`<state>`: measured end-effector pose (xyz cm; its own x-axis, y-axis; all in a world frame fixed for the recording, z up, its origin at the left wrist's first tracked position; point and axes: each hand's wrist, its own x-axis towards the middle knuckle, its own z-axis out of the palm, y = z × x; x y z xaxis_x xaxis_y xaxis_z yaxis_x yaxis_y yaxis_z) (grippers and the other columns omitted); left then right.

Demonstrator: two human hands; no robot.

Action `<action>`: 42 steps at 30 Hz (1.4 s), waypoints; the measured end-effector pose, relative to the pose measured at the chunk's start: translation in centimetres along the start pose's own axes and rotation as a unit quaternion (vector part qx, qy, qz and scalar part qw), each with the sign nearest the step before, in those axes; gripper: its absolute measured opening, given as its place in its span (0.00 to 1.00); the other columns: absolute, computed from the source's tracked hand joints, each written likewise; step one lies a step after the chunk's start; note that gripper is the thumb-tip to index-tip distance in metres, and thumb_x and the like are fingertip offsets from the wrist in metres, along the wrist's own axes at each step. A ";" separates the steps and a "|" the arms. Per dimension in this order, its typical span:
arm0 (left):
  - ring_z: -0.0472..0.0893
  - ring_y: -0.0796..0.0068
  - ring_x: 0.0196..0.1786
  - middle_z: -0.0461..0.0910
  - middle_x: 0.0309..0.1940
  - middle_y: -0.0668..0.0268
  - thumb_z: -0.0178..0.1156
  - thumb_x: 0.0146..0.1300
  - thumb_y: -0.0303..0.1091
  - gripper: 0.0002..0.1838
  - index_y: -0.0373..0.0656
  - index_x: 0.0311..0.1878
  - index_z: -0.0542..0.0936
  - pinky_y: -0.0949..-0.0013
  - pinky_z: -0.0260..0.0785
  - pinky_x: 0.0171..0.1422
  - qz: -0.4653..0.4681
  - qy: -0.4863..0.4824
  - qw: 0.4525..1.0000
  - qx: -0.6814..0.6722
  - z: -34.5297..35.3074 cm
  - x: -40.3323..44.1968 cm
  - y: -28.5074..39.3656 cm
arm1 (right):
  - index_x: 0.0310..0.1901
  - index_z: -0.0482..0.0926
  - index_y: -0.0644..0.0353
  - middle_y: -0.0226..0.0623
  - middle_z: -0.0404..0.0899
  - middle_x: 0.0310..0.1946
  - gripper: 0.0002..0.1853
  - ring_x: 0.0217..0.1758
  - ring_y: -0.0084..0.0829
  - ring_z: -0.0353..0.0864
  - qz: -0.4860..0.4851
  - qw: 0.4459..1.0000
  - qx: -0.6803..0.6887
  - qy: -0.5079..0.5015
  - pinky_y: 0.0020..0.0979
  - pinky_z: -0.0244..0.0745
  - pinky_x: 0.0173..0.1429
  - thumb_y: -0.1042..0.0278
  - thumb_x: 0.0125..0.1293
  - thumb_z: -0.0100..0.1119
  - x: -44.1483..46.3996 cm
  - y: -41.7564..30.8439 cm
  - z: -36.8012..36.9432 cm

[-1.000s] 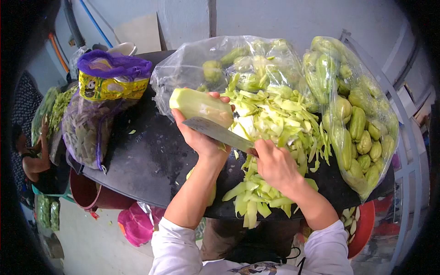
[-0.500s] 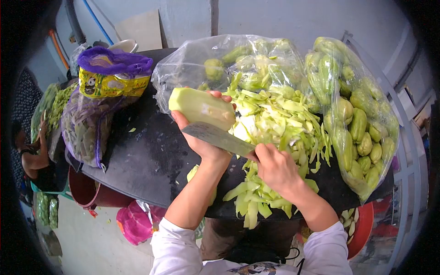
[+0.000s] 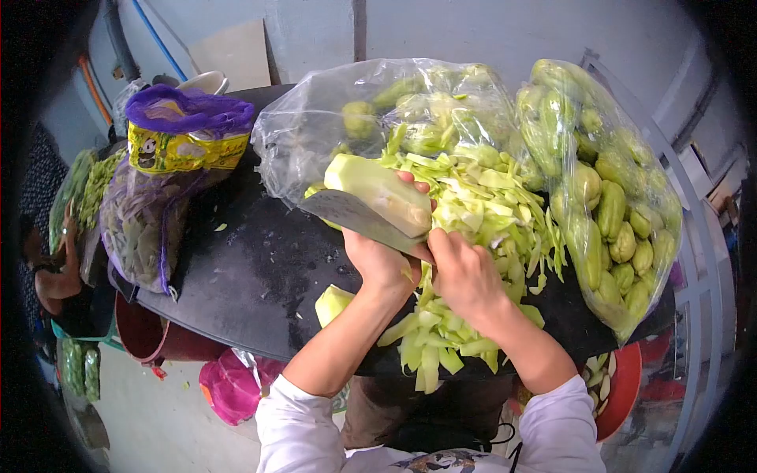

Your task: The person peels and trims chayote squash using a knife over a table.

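My left hand point(image 3: 382, 256) is closed around one peeled vegetable point(image 3: 371, 185), pale green, smooth and flat-sided, lying tilted across its palm and fingers. My right hand point(image 3: 465, 272), just beside it, is clamped on the handle of one knife point(image 3: 363, 219), whose broad, thin metal blade slants up and left, in front of the vegetable's near side. On the dull black, damp-speckled bench point(image 3: 244, 260), a heap of peelings point(image 3: 489, 205), limp flat strips too many for me to count, spreads beyond and around the right hand. One pale piece point(image 3: 335, 303) sits beside the left forearm. Of two clear, crinkled plastic bags holding ridged green vegetables, the open bag point(image 3: 296, 118) is beyond the left hand, the full bag point(image 3: 615, 213) right of the right hand. One purple net bag point(image 3: 146, 221) bulges well left of both hands
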<state>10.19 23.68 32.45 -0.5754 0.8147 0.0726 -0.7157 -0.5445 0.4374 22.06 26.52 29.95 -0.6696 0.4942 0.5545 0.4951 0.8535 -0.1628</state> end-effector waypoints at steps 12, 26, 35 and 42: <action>0.76 0.56 0.45 0.74 0.42 0.57 0.42 0.69 0.61 0.29 0.49 0.59 0.68 0.47 0.73 0.53 0.015 -0.109 0.991 -0.080 -1.2 1.1 0.4 | 0.38 0.68 0.58 0.45 0.77 0.24 0.05 0.23 0.48 0.82 0.004 0.999 0.047 -0.011 0.43 0.78 0.24 0.71 0.66 0.55 -0.3 -0.4 -0.3; 0.76 0.58 0.45 0.75 0.42 0.58 0.42 0.69 0.60 0.27 0.49 0.57 0.69 0.50 0.71 0.52 0.033 -0.066 0.997 -0.027 -0.8 1.3 0.4 | 0.40 0.68 0.61 0.47 0.77 0.25 0.07 0.25 0.52 0.82 0.023 0.998 0.062 -0.007 0.45 0.80 0.28 0.76 0.62 0.55 -0.1 -1.1 -0.2; 0.76 0.56 0.41 0.75 0.38 0.56 0.38 0.70 0.68 0.33 0.47 0.55 0.69 0.48 0.72 0.49 0.066 -0.029 0.997 -0.005 -1.4 3.5 3.0 | 0.37 0.70 0.67 0.51 0.77 0.21 0.08 0.26 0.51 0.81 0.047 0.952 0.278 -0.122 0.46 0.72 0.29 0.71 0.70 0.55 0.5 -0.8 -3.3; 0.82 0.68 0.40 0.81 0.39 0.59 0.40 0.68 0.70 0.39 0.38 0.51 0.77 0.64 0.77 0.44 0.039 -0.080 0.995 0.046 -2.0 3.8 4.9 | 0.41 0.78 0.65 0.30 0.78 0.17 0.20 0.14 0.18 0.73 0.183 0.845 0.473 -0.171 0.24 0.68 0.20 0.52 0.74 0.55 -1.0 2.1 -3.7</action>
<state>3.70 23.67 33.04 -0.5529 0.7955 0.2479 -0.6274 -0.5933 0.5044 25.82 27.19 32.11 -0.7683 0.6344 0.0851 0.1477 0.3050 -0.9408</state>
